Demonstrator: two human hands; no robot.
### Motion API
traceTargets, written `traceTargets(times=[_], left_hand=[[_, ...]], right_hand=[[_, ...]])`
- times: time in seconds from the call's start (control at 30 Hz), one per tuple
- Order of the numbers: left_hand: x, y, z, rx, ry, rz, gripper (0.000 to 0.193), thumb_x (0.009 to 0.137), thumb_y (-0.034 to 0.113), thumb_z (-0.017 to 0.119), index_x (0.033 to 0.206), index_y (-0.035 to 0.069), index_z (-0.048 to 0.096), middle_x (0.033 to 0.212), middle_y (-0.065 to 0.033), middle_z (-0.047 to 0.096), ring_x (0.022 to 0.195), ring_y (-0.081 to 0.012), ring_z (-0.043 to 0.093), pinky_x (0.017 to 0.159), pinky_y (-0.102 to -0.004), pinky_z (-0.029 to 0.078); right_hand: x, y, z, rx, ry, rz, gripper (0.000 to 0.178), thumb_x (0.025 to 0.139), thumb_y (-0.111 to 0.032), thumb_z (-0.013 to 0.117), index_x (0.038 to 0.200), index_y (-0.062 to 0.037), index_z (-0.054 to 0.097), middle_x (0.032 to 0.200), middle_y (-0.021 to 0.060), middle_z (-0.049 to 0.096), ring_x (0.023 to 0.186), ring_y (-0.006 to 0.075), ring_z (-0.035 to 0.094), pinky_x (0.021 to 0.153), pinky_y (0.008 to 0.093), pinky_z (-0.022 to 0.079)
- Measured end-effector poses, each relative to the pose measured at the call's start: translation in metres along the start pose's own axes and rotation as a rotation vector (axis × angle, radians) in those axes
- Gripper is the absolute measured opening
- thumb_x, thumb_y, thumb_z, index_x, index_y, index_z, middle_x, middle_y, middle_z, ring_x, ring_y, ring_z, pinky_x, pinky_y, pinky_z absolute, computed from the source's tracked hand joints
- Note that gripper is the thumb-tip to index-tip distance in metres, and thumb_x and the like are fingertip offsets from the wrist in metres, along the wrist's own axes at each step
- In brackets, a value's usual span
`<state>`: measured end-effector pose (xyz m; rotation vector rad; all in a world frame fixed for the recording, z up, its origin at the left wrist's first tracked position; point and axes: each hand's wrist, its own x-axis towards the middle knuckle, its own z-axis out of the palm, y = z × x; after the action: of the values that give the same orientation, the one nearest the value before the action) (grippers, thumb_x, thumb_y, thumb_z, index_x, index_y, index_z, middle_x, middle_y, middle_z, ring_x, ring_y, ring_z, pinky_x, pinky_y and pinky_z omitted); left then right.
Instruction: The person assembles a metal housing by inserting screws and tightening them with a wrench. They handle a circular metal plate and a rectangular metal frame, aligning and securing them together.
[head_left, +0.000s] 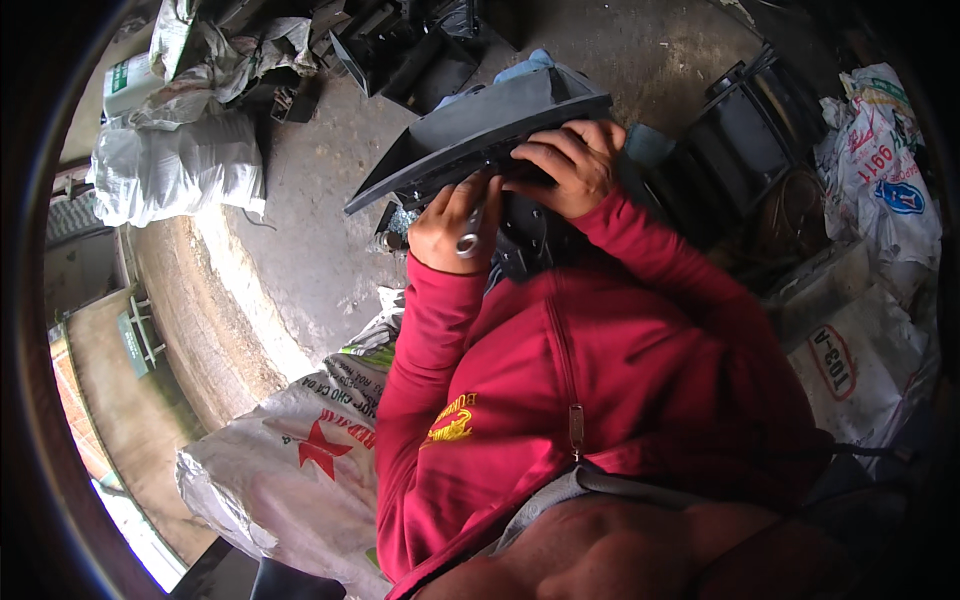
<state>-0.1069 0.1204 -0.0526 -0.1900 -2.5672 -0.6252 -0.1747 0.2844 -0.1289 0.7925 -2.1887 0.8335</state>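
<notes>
In front of my chest, a dark grey metal housing (pixel 480 115), shaped like a shallow tray with raised sides, is tilted with its underside edge toward me. My left hand (pixel 452 225) is closed round a wrench (pixel 467 243); its shiny ring end sticks out below the fingers, and the other end is hidden at the housing. Against the near side of the housing, my right hand (pixel 572 165) has bent fingers gripping its edge region; its fingertips are partly in shadow. Below the hands hangs a black bracket (pixel 525 235) with small holes. Light blue material (pixel 525 65) shows behind the housing.
More black metal housings (pixel 415 65) lie on the concrete floor ahead, and others (pixel 745 135) stand at the right. White sacks lie at the far left (pixel 180 165), near left (pixel 290 470) and right (pixel 880 160). A small container of shiny hardware (pixel 398 222) sits beside my left hand.
</notes>
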Motion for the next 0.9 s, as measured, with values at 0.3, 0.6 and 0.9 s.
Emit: traceTargets(times=[0.3, 0.6, 0.9], left_hand=[[0.027, 0.016, 0.014, 0.422, -0.415, 0.071, 0.013, 0.085, 0.019, 0.058, 0.092, 0.011, 0.066, 0.084, -0.0113, 0.069, 0.072, -0.0307, 0.07, 0.056, -0.0415, 0.056], [-0.019, -0.028, 0.024, -0.477, -0.103, -0.448, 0.017, 0.095, 0.018, 0.062, 0.092, 0.003, 0.069, 0.068, -0.0087, 0.069, 0.056, -0.0179, 0.068, 0.047, -0.0294, 0.048], [-0.02, -0.027, 0.001, -0.845, -0.092, -0.618, 0.046, 0.099, 0.036, 0.054, 0.115, -0.007, 0.063, 0.088, -0.0163, 0.071, 0.069, -0.0207, 0.07, 0.046, -0.0255, 0.051]], right_hand=[[0.0, 0.008, 0.005, -0.027, 0.038, -0.005, 0.036, 0.065, -0.046, 0.076, 0.093, -0.0272, 0.066, 0.095, -0.0109, 0.06, 0.09, 0.0161, 0.052, 0.083, 0.0415, 0.034], [-0.001, 0.01, 0.018, -0.041, 0.108, -0.06, 0.039, 0.062, -0.054, 0.078, 0.088, -0.0289, 0.065, 0.085, -0.0102, 0.054, 0.085, 0.0161, 0.048, 0.08, 0.041, 0.032], [-0.001, 0.011, 0.01, -0.037, 0.08, -0.06, 0.04, 0.061, -0.053, 0.08, 0.089, -0.0286, 0.066, 0.088, -0.0101, 0.056, 0.087, 0.0162, 0.049, 0.08, 0.0412, 0.033]])
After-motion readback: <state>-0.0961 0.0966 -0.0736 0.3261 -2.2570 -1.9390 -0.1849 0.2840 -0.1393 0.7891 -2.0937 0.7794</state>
